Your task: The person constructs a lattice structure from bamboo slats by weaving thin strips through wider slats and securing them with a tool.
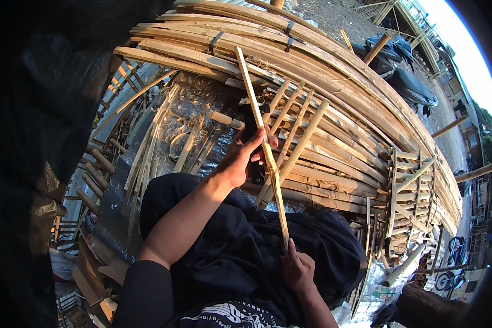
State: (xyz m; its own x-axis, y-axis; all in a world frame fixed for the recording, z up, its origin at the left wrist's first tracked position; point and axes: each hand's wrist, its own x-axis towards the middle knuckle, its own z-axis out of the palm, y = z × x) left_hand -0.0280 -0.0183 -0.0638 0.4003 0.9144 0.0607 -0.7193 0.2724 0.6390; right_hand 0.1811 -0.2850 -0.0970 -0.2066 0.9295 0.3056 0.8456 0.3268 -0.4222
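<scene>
A long, split bamboo strip (278,194) slants across my lap, its far tip pointing up and left and a knot showing below its middle. My left hand (236,159) is closed around the strip above the knot, thumb on top. At the near end, my right hand (298,267) pinches the strip; a small greyish edge by its fingertips is too small to name. Behind my left fingers there is a dark upright object (252,117), mostly hidden, whose kind I cannot make out.
Long bamboo lengths (333,60) arc across the far side, tied with dark bands. Short bamboo poles (306,136) lean ahead of me. Curled shavings (194,90) litter the ground. A bamboo rack (413,186) stands right, a parked motorcycle (413,86) beyond.
</scene>
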